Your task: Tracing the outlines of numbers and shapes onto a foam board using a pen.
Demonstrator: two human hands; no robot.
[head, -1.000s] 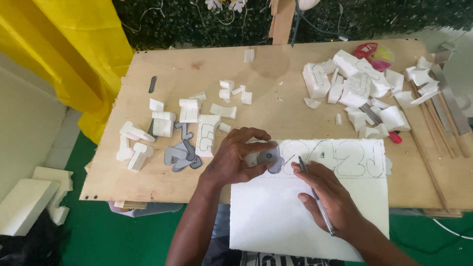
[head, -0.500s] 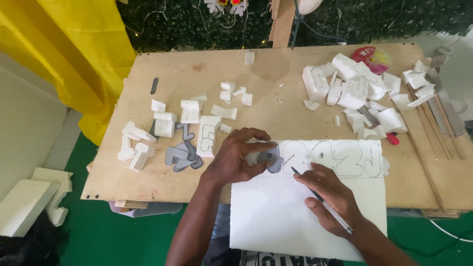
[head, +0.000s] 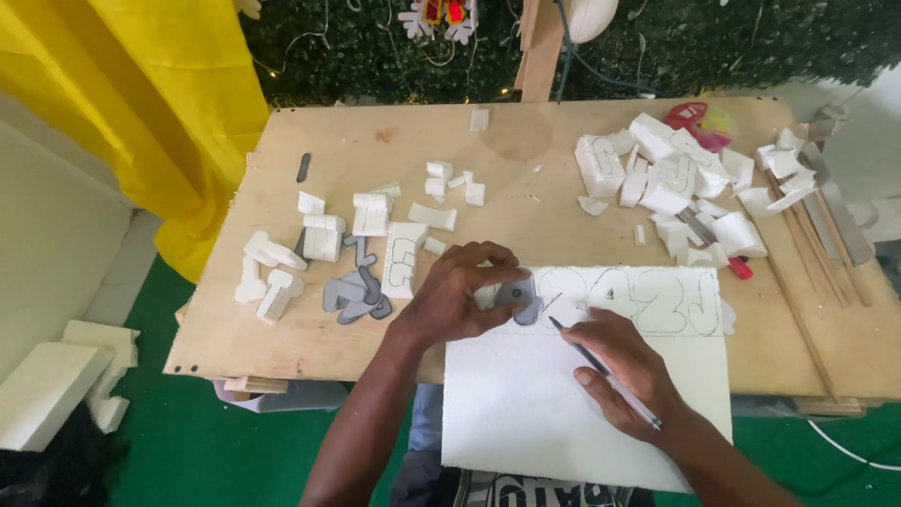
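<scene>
The left hand (head: 460,296) lies palm down, its forearm rising from the lower edge, wrist bent slightly, fingers curled and pressing down, fingertips pointing right toward the other hand. The right hand (head: 624,371) sits just beside it and a little lower, forearm coming in from the lower right, fingers closed in a writing grip with the index finger extended, knuckles upward

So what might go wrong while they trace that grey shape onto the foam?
The left hand pins the small grey template on the white foam sheet; if it slips, the outline may skew. The sheet overhangs the plywood table, so pressing with the pen in the right hand could flex or dent it.
</scene>
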